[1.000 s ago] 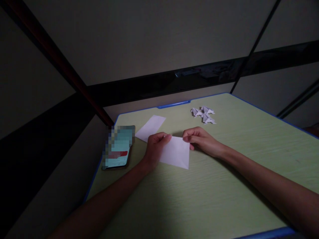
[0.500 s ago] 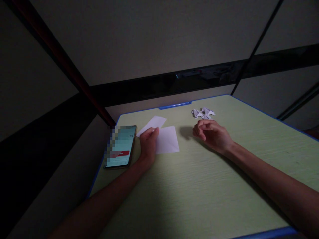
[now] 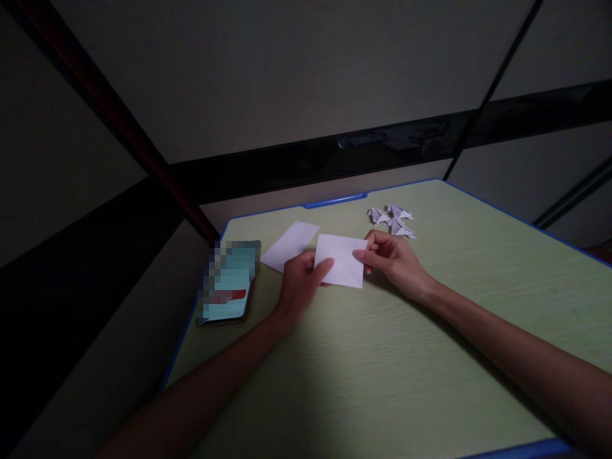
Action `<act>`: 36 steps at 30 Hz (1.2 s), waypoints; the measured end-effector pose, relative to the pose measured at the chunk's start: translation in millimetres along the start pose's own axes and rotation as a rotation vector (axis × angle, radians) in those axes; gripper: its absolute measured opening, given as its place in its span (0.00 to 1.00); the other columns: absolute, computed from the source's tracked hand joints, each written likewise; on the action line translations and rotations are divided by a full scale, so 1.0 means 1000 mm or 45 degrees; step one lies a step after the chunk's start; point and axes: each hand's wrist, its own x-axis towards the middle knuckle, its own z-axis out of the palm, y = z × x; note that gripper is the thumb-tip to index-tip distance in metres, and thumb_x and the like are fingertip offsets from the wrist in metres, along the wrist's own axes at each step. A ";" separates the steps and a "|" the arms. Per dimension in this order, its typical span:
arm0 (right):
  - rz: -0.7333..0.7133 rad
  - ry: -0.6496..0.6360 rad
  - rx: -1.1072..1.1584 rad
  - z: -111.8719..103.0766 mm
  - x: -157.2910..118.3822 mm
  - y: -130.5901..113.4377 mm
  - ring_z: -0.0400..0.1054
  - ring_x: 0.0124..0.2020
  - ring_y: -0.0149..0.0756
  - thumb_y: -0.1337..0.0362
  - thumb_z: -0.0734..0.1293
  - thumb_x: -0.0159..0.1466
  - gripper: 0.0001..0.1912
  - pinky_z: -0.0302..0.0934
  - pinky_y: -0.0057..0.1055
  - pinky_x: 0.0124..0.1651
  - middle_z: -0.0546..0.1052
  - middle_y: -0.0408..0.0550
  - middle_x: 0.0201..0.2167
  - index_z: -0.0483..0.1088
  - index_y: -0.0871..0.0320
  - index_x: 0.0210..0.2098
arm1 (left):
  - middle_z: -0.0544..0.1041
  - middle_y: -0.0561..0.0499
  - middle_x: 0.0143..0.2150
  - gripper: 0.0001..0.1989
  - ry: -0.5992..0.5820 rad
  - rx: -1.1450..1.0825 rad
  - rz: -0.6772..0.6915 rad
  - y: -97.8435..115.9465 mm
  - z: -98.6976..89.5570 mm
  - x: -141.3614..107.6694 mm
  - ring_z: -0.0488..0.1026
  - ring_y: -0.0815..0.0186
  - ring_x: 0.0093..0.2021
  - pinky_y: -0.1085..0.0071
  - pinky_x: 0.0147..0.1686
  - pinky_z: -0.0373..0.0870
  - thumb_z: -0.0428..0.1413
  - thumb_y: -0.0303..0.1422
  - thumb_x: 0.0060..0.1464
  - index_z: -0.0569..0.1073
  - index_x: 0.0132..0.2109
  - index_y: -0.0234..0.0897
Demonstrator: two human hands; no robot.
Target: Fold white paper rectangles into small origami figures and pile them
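Your left hand [image 3: 300, 284] and right hand [image 3: 396, 260] have fingers pinching opposite edges of the paper square [image 3: 340, 252], over the tabletop [image 3: 382, 370]. Uneven pulling could tear or skew it. It looks white, thin and mostly flat. Beyond lie a loose sheet [image 3: 292, 241] and three folded figures [image 3: 396, 225].

The left hand [image 3: 299, 285] pinches the square paper sheet [image 3: 342, 254] at its left side, thumb on top; the right hand [image 3: 396, 262] grips its right edge, thumb likewise uppermost. Both bare forearms [image 3: 497, 328] slant toward it.
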 end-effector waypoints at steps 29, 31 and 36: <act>-0.382 -0.240 -0.537 0.000 -0.006 0.002 0.60 0.24 0.26 0.70 0.66 0.51 0.09 0.55 0.26 0.26 0.66 0.44 0.26 0.72 0.58 0.33 | 0.72 0.52 0.29 0.10 0.056 -0.358 -0.029 -0.005 -0.004 0.003 0.70 0.71 0.28 0.77 0.23 0.69 0.55 0.33 0.42 0.66 0.33 0.32; -0.333 -0.232 -0.471 -0.001 -0.005 0.002 0.59 0.23 0.26 0.67 0.67 0.50 0.09 0.55 0.26 0.26 0.66 0.44 0.26 0.72 0.58 0.33 | 0.73 0.50 0.31 0.11 0.032 -0.384 -0.050 -0.004 -0.004 0.003 0.71 0.70 0.28 0.77 0.23 0.69 0.55 0.33 0.42 0.67 0.34 0.32; -0.245 -0.156 -0.285 -0.003 -0.003 -0.001 0.60 0.25 0.27 0.66 0.67 0.50 0.05 0.54 0.27 0.27 0.69 0.44 0.26 0.73 0.57 0.28 | 0.74 0.50 0.28 0.13 -0.065 -0.378 -0.107 -0.002 -0.003 0.003 0.71 0.70 0.21 0.75 0.21 0.67 0.55 0.33 0.41 0.67 0.36 0.31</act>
